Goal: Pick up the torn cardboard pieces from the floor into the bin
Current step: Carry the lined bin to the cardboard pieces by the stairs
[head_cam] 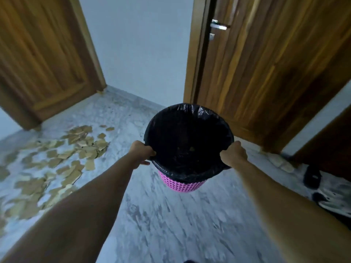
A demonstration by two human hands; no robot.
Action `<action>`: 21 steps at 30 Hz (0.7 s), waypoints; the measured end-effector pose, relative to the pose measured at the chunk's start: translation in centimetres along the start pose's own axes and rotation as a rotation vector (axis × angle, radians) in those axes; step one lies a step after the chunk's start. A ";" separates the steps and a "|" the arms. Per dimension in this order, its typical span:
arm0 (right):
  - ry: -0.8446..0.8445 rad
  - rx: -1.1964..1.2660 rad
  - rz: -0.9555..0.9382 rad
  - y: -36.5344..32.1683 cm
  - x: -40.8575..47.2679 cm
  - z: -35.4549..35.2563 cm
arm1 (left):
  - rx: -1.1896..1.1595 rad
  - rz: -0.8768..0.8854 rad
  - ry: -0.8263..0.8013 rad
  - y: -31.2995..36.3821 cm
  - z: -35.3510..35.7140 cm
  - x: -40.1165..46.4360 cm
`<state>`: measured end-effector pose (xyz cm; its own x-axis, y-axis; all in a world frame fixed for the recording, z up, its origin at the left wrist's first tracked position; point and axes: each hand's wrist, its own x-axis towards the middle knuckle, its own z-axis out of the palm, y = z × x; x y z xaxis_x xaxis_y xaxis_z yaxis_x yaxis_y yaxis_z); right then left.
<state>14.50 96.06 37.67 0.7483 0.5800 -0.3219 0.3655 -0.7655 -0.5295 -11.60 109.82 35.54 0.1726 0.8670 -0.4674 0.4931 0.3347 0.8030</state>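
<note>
A pink perforated bin (182, 184) lined with a black plastic bag (188, 137) is held off the floor at the centre of the view. My left hand (141, 151) grips the bin's rim on its left side. On the rim's right side my right hand (234, 153) grips it, fingers curled over the bag. A small brown scrap shows deep inside the bin (191, 148). Several torn cardboard pieces (57, 158) lie scattered over the marbled grey floor to the left of the bin.
A wooden door (43, 59) stands at the back left and another wooden door (275, 73) with a metal handle (218, 26) at the right. A black and white cloth or mat (330, 194) lies at the right edge. A pale wall (140, 54) closes the corridor ahead.
</note>
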 end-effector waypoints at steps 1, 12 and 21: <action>-0.022 -0.023 -0.043 -1.5 0.9 0.6 | -0.027 -0.019 0.032 -0.4 -1.0 0.5; -0.266 -0.144 -0.390 -20.1 2.9 13.2 | -0.246 -0.211 0.420 -7.1 -14.8 2.2; -0.425 -0.364 -0.573 -34.2 -1.1 29.0 | -0.424 -0.411 0.597 -16.2 -27.5 5.4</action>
<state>-14.84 129.68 33.37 0.1413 0.9108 -0.3879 0.8418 -0.3167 -0.4371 -42.10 119.19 30.14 -0.4902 0.6556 -0.5743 0.0354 0.6734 0.7385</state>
